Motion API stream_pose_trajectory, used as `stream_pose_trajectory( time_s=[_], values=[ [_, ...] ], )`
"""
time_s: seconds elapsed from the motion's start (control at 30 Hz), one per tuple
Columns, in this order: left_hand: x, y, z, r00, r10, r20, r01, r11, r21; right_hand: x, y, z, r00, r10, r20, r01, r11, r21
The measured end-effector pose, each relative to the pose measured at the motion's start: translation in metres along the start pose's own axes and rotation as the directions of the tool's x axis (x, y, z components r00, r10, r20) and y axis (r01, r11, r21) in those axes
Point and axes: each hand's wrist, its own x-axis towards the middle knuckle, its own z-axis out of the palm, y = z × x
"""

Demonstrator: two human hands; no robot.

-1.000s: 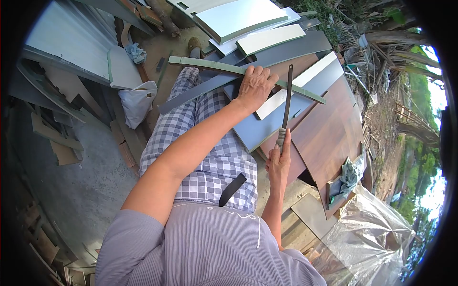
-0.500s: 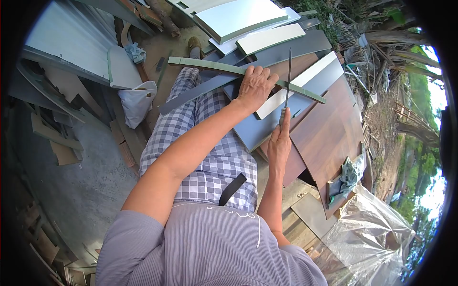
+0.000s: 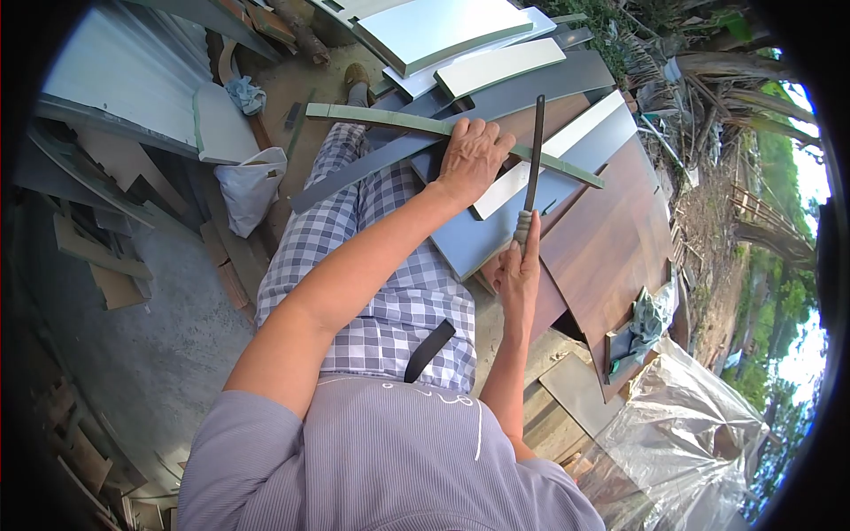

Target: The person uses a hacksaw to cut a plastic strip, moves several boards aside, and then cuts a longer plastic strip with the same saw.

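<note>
My left hand (image 3: 474,159) is closed over a long narrow board strip (image 3: 376,117), whose greenish edge faces up. The strip lies crosswise over the other boards, its ends reaching out on both sides of the hand. In my right hand (image 3: 518,270) is a long narrow blade (image 3: 536,150) with a pale, ridged, wrapped-looking handle (image 3: 523,225). My index finger lies straight along the handle while the other fingers curl in. The dark blade points away from me and overlaps the strip to the right of my left hand.
Under the strip are a blue-grey board (image 3: 465,239), a white strip (image 3: 584,133) and brown wood-grain panels (image 3: 611,252). White panels (image 3: 443,31) are stacked farther out. A white bag (image 3: 251,190) stands at left near more offcuts. Clear plastic sheeting (image 3: 682,425) spreads at lower right.
My right hand has drawn slightly back toward me and turned, so the blade shows its broader side. The left hand and the strip have barely moved.
</note>
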Motion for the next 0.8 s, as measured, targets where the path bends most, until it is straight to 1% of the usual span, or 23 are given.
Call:
stream_pose_trajectory(
  time_s=[0.13,0.17,0.2,0.23,0.3,0.37,0.43,0.47,0.5,0.57,0.63,0.7,0.73,0.8],
  values=[
    [-0.001,-0.001,-0.002,1.000,-0.007,-0.001,0.007,1.000,-0.019,0.037,-0.025,0.010,1.000,-0.016,0.007,0.016,1.000,-0.006],
    [-0.001,-0.001,-0.002,1.000,-0.005,-0.003,0.005,1.000,-0.015,0.036,-0.036,0.008,0.999,0.046,0.011,-0.046,0.999,-0.017],
    [-0.001,-0.001,-0.001,1.000,-0.004,0.001,0.004,1.000,0.020,0.036,-0.035,0.008,0.999,0.044,0.011,-0.044,0.999,-0.014],
    [-0.001,-0.001,0.000,1.000,-0.004,0.006,0.003,0.999,0.054,0.033,-0.031,0.007,0.999,0.037,0.008,-0.037,0.999,-0.035],
    [-0.001,-0.002,0.002,1.000,0.000,0.008,-0.001,0.998,0.059,0.021,-0.018,0.005,0.999,0.038,0.003,-0.037,0.998,-0.054],
    [-0.001,-0.001,0.001,1.000,0.002,0.014,-0.003,0.998,0.057,-0.001,0.001,0.002,1.000,0.020,-0.011,-0.022,0.988,-0.151],
    [-0.001,0.000,-0.001,1.000,0.000,-0.001,0.000,1.000,-0.008,-0.023,0.012,0.002,0.998,0.055,-0.018,-0.057,0.989,-0.133],
    [-0.001,0.000,-0.001,1.000,0.003,0.005,-0.003,1.000,-0.013,-0.030,0.016,0.001,0.996,0.082,-0.026,-0.084,0.990,-0.114],
    [-0.001,-0.001,0.000,1.000,0.003,-0.001,-0.003,1.000,-0.023,-0.030,0.020,0.000,0.999,0.040,-0.030,-0.045,0.983,-0.178],
    [0.001,0.000,0.000,1.000,0.004,-0.011,-0.004,1.000,-0.029,-0.021,0.019,-0.003,1.000,0.025,-0.019,-0.028,0.989,-0.144],
    [0.000,-0.001,-0.001,1.000,0.009,-0.017,-0.009,1.000,-0.021,-0.003,0.001,0.000,1.000,0.004,0.007,-0.003,0.994,-0.109],
    [0.000,0.000,-0.003,1.000,0.008,-0.020,-0.009,1.000,-0.010,0.023,-0.022,0.005,0.999,0.032,-0.015,-0.034,0.981,-0.190],
    [0.000,0.000,-0.003,1.000,0.011,-0.021,-0.011,1.000,-0.008,0.035,-0.026,0.007,0.999,0.030,-0.014,-0.032,0.982,-0.185],
    [0.000,0.001,-0.003,1.000,0.005,-0.026,-0.006,1.000,-0.016,0.052,-0.031,0.007,0.998,-0.062,-0.028,0.053,0.966,-0.252]
  ],
)
